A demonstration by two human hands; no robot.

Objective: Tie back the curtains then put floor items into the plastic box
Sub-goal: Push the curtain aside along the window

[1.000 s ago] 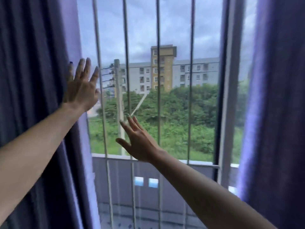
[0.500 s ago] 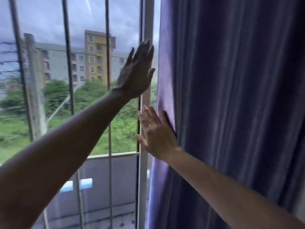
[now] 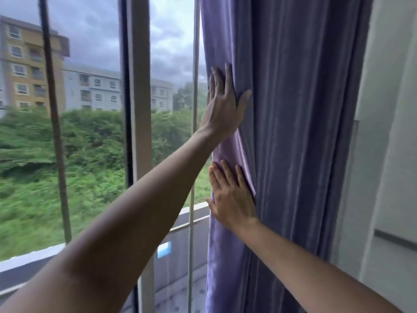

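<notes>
- My right hand (image 3: 232,195), the nearer one, lay flat with straight fingers on the purple curtain (image 3: 293,132), pressing its inner edge toward the wall (image 3: 388,154)
- My left hand (image 3: 223,102) pushed higher up, fingers spread, thumb sunk in a fold, gathering cloth for tying
- Beyond stood the window frame (image 3: 137,109) and apartment blocks (image 3: 29,64)

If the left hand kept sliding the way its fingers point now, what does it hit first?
The left hand lies flat on the purple curtain, fingers pointing up along its edge. Going on, it would meet only more curtain fabric; nothing else shows in that line up to the frame's top.
</notes>
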